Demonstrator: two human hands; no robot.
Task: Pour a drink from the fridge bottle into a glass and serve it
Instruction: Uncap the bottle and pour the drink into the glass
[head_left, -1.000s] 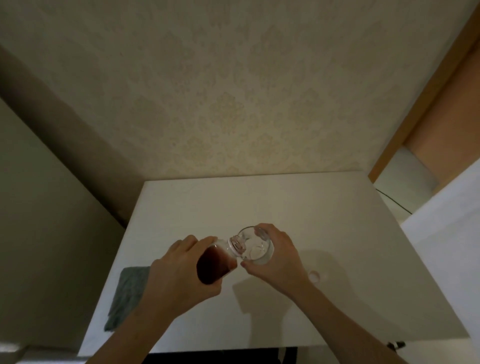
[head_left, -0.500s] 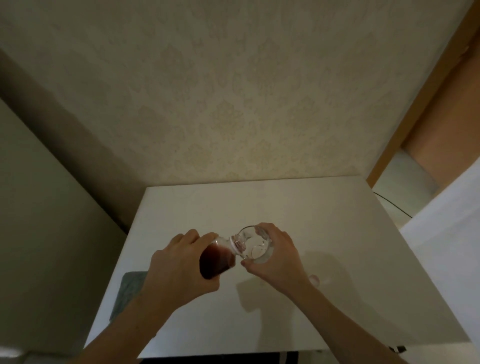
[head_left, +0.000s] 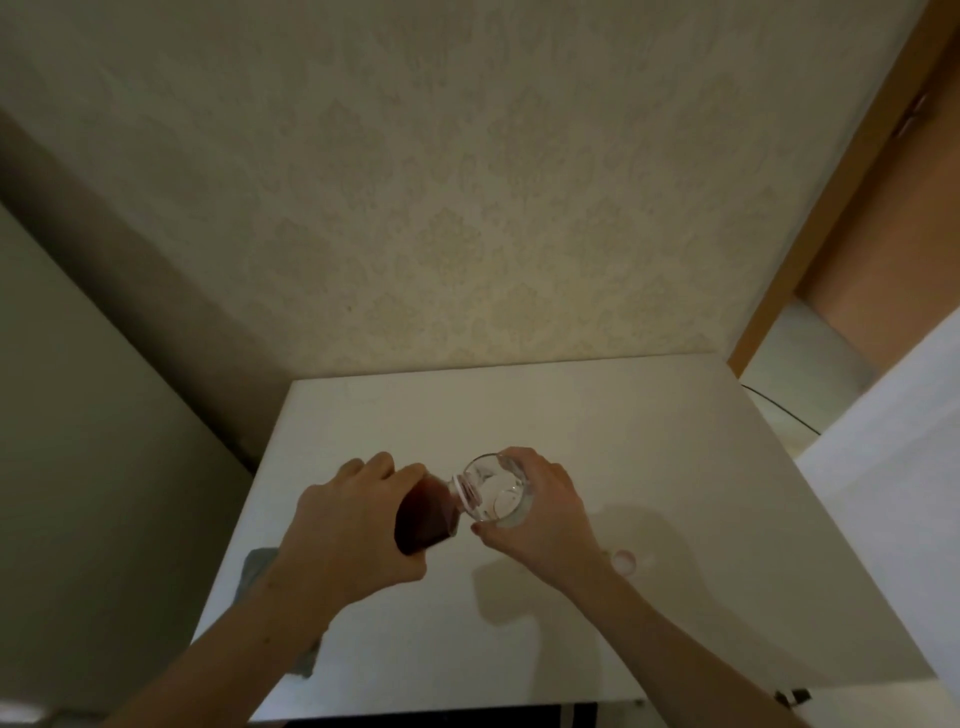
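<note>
cap (head_left: 624, 560) beside glass (head_left: 497, 494), cloth (head_left: 258, 560) under arm

Bottle (head_left: 423, 514) neck deeper into glass (head_left: 497, 488)

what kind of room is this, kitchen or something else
Probably a room in a home, though no kitchen fittings show. A plain white table stands against patterned wallpaper, with a wooden door frame at the right; a grey cloth lies on the table.
</note>
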